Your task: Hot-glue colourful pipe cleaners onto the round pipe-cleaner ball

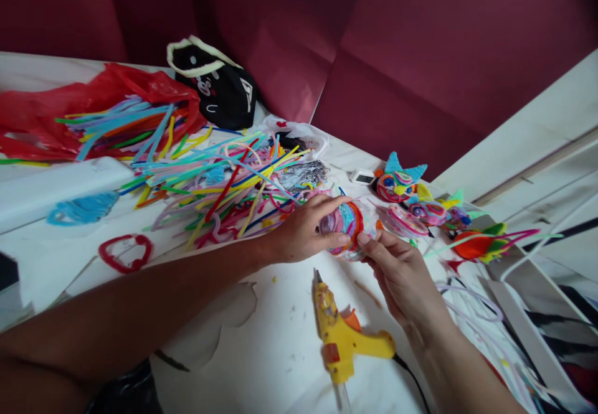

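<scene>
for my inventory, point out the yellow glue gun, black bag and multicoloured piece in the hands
Yellow glue gun (pixel 344 339): head view, on its body
Black bag (pixel 228 104): head view, on its front
Multicoloured piece (pixel 346 219): head view, on its coiled face

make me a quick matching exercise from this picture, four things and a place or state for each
1. yellow glue gun
2. black bag
3. red plastic bag
4. multicoloured round piece

A. spilling fuzzy strands
B. held by the left hand and right hand
C. has a cream handle
D. lying nearest the camera

Pairs: 1-D, 2-C, 3-A, 4-B
</scene>
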The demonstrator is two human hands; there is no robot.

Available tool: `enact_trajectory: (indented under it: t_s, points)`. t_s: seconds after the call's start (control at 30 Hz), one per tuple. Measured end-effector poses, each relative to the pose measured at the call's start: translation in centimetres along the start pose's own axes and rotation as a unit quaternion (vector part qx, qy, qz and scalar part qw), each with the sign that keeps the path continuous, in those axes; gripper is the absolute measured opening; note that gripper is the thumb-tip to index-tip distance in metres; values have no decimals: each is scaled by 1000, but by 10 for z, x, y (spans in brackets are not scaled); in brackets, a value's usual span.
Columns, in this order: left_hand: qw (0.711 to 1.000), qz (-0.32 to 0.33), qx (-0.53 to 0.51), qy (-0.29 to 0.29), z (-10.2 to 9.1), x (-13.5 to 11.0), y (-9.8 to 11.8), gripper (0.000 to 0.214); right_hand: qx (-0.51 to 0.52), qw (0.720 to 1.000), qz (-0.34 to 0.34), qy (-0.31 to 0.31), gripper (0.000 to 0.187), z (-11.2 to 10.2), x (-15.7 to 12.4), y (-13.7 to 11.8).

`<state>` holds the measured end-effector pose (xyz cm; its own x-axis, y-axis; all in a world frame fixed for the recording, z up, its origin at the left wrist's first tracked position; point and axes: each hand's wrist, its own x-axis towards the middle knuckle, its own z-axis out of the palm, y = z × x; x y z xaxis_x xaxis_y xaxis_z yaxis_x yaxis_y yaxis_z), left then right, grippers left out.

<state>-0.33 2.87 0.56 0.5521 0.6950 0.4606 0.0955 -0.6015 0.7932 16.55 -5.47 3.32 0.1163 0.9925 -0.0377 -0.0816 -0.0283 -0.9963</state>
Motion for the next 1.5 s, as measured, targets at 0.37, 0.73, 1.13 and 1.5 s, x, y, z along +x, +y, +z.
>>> enact_trajectory:
  t_s: [0.37,0.73,1.13,1.5]
  points:
    - [998,28,52,5,1,1,-4,64,2,999,-35,1,18,0,-1,8]
    - [998,28,64,0,1,1,-2,65,7,997,-65,27,13,4,-3,15]
    - [999,-22,28,-18,-2,1,5,72,23,997,-58,36,14,7,-3,16]
    - [998,-26,42,-24,-1,0,8,74,64,997,-3,37,18,12,-7,12]
